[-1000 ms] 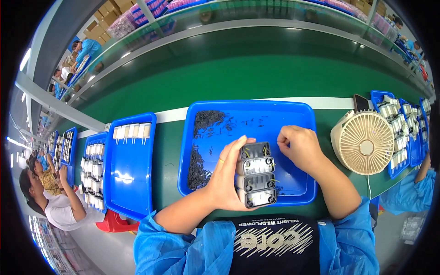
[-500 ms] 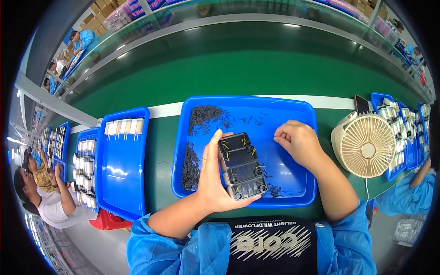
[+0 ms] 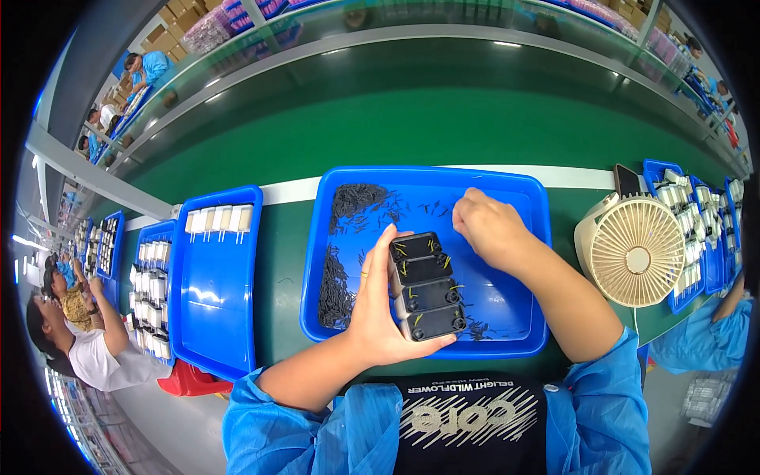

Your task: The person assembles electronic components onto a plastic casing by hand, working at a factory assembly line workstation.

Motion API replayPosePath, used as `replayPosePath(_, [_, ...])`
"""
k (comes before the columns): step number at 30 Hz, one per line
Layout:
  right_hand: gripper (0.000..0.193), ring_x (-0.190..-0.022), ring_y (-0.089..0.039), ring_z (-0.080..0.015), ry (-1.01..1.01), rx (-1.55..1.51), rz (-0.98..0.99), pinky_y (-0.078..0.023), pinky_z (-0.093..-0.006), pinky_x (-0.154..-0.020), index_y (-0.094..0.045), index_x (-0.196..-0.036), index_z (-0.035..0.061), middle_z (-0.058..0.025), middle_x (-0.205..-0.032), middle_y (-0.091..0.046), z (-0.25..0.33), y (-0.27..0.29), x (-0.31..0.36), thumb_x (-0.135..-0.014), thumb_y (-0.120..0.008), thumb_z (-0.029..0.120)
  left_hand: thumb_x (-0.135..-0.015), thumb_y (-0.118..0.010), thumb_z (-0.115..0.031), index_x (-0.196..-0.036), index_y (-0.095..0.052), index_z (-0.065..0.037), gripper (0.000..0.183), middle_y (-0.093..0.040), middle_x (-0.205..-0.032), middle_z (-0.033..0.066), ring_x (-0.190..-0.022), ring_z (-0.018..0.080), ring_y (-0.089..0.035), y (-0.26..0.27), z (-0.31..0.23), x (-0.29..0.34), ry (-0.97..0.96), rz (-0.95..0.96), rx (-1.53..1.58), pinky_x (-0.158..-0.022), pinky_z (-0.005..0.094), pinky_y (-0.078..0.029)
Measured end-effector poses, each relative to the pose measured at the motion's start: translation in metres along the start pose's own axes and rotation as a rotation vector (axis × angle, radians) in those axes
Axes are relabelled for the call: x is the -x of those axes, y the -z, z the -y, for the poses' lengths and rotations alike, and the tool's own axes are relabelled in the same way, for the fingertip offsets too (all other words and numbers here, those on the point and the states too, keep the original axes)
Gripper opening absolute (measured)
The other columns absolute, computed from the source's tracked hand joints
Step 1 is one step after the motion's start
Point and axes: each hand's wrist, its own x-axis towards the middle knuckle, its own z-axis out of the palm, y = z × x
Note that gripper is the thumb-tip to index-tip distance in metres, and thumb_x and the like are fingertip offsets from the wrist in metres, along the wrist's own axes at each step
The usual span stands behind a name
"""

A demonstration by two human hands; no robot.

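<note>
My left hand (image 3: 376, 311) grips four boxes (image 3: 428, 294), best kept steady; my right hand (image 3: 491, 227), curled above the tray (image 3: 500, 297), hides any contents.

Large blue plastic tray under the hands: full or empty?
Partly filled: the large blue plastic tray has small black strips heaped along its left, much of its bottom visible.

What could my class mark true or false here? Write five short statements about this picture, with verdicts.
The left hand holds four dark-topped blocks in a row. True.
The fan stands left of the big tray. False: it stands to the right.
The right hand is over the big tray. True.
The small strips heaped in the big tray are white. False: they are dark.
Pale blocks lie in the narrow tray. True.
</note>
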Motion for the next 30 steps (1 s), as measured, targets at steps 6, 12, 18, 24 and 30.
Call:
replayPosePath(6, [0.006,-0.069,-0.066,-0.0214,0.091,-0.400,-0.159,-0.052,-0.0314,-0.060,-0.062,-0.083,0.0016,-0.0099,-0.079,-0.063,0.017,0.023,0.044,-0.080,-0.066,0.002,-0.055,-0.088,-0.036,-0.144,-0.009,0.005,0.126,-0.038,-0.132,0.0240,-0.123,0.0356,-0.040,0.002,0.004,0.001,0.073,-0.015,0.016,-0.104,0.0442,-0.032])
replayPosePath(12, [0.014,-0.067,-0.062,-0.0196,0.159,-0.532,-0.410,-0.050,-0.0287,-0.060,-0.071,-0.087,0.0055,-0.0076,-0.079,-0.066,0.044,0.034,0.074,-0.075,-0.071,-0.001,-0.051,-0.091,-0.035,-0.143,-0.011,0.008,0.129,-0.038,-0.132,0.0250,-0.120,0.0363,-0.043,0.001,0.000,-0.002,-0.117,-0.042,-0.168,-0.102,0.0443,-0.034])
replayPosePath(18, [0.022,-0.072,-0.060,-0.0176,0.186,-0.585,-0.526,-0.049,-0.0272,-0.060,-0.072,-0.092,0.0053,-0.0074,-0.082,-0.062,0.047,0.046,0.089,-0.074,-0.068,-0.007,-0.049,-0.091,-0.038,-0.143,-0.011,0.008,0.131,-0.042,-0.128,0.0236,-0.114,0.0340,-0.050,-0.003,0.001,-0.004,-0.281,-0.051,-0.358,-0.096,0.0427,-0.040])
replayPosePath(24, [0.029,-0.068,-0.062,-0.0211,0.390,-0.340,-0.442,-0.050,-0.0305,-0.058,-0.069,-0.096,0.0034,-0.0088,-0.081,-0.064,0.043,0.045,0.085,-0.069,-0.069,-0.007,-0.049,-0.091,-0.037,-0.141,-0.015,0.010,0.128,-0.044,-0.125,0.0263,-0.114,0.0369,-0.049,-0.004,-0.003,-0.004,-0.292,-0.009,-0.420,-0.096,0.0435,-0.039])
replayPosePath(30, [0.018,-0.067,-0.063,-0.0227,0.408,-0.344,-0.520,-0.049,-0.0314,-0.060,-0.067,-0.087,0.0030,-0.0082,-0.080,-0.067,0.040,0.044,0.079,-0.071,-0.070,-0.005,-0.051,-0.088,-0.034,-0.138,-0.025,0.009,0.115,-0.045,-0.128,0.0235,-0.114,0.0391,-0.048,-0.008,0.000,-0.004,-0.310,-0.043,-0.362,-0.098,0.0463,-0.037])
